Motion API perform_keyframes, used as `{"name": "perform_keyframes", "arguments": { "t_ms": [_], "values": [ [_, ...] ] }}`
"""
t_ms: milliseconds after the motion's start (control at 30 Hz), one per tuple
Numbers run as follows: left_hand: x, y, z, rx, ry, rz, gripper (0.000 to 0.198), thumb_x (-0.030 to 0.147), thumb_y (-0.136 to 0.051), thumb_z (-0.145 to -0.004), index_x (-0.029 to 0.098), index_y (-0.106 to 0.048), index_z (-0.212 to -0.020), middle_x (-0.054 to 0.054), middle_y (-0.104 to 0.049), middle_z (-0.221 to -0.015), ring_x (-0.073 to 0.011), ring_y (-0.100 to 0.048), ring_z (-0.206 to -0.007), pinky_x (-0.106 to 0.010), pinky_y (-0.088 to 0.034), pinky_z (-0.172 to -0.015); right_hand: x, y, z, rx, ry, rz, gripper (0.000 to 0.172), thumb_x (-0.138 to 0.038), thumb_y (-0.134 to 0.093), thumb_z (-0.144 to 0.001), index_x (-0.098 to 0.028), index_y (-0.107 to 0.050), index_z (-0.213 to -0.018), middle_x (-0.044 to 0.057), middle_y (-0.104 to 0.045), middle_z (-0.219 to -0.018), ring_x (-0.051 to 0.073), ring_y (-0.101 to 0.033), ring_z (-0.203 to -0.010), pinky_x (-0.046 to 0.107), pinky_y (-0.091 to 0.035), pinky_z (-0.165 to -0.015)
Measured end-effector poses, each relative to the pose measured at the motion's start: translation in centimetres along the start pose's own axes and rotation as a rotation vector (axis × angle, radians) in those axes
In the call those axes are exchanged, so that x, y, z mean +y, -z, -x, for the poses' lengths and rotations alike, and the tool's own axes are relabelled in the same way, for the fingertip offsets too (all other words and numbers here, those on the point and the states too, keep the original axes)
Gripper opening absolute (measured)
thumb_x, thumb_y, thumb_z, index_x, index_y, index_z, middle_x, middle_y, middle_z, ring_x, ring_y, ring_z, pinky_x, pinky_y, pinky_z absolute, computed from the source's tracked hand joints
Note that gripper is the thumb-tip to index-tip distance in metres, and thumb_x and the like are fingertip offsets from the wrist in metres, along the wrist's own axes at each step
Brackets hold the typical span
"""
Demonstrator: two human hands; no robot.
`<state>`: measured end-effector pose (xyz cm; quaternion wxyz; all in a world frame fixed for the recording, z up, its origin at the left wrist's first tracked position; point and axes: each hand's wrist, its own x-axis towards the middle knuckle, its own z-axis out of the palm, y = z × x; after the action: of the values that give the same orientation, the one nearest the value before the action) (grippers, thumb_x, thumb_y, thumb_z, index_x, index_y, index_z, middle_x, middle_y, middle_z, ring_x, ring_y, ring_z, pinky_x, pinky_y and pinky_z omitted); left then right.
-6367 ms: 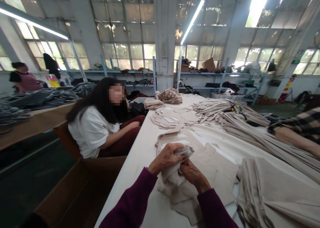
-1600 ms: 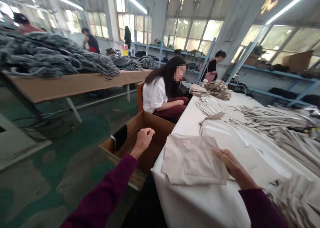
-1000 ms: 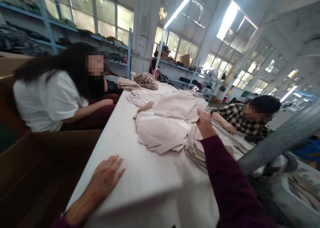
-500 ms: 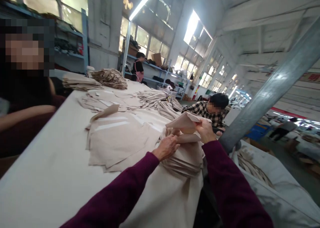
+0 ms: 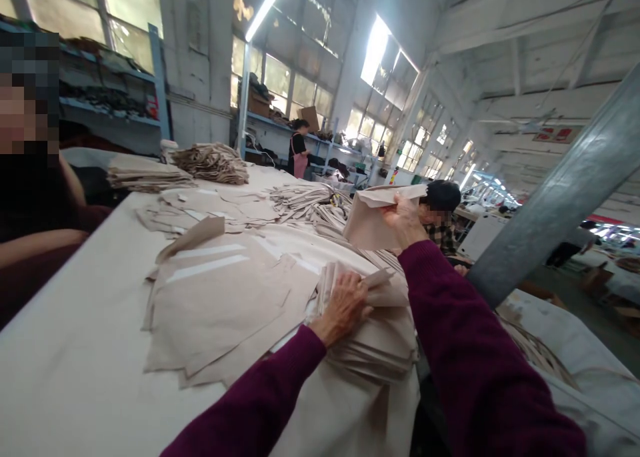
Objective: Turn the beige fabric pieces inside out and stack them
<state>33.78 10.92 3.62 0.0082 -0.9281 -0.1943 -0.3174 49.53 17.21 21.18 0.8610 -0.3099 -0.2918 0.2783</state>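
My right hand (image 5: 403, 221) holds one beige fabric piece (image 5: 367, 222) lifted above the table, pinched at its top edge. My left hand (image 5: 344, 305) presses down on a thick stack of beige fabric pieces (image 5: 380, 340) at the table's right edge, fingers spread over the top layer. Both sleeves are dark purple. Left of the stack, a loose spread of flat beige pieces (image 5: 220, 297) lies on the white table (image 5: 75, 357).
More beige stacks (image 5: 213, 162) and bundles of strips (image 5: 305, 200) sit farther along the table. A person sits at the left edge (image 5: 30, 177); another in a plaid shirt (image 5: 443, 220) works beyond my right hand. A grey metal post (image 5: 555, 197) slants at right.
My right hand has raised the fabric piece higher off the stack. My left hand has moved onto the stack and flattened on it.
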Motion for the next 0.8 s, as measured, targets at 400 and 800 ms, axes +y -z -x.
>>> {"name": "perform_keyframes", "arguments": {
  "t_ms": [400, 800],
  "values": [
    [-0.2, -2.2, 0.2, -0.136, 0.278, 0.068, 0.026, 0.025, -0.043, -0.086, 0.010, -0.055, -0.104, -0.015, -0.058, -0.099, -0.0250, -0.057, -0.084, -0.034, -0.045, -0.069, -0.9, -0.1, 1.4, -0.013, -0.009, -0.041, 0.013, -0.015, -0.042, -0.087, -0.020, -0.053, -0.093, -0.003, -0.062, -0.074, 0.012, -0.062, -0.072, 0.034, -0.056, -0.071],
    [-1.7, -2.9, -1.4, -0.061, 0.155, 0.132, 0.051, 0.045, -0.057, -0.078, 0.017, -0.046, -0.119, -0.012, -0.054, -0.108, -0.0281, -0.051, -0.097, -0.036, -0.043, -0.077, -0.6, -0.6, 2.6, -0.005, -0.063, -0.106, 0.026, -0.005, -0.034, -0.089, -0.018, -0.052, -0.101, 0.000, -0.065, -0.083, 0.010, -0.063, -0.074, 0.032, -0.056, -0.071]
  ]
}}
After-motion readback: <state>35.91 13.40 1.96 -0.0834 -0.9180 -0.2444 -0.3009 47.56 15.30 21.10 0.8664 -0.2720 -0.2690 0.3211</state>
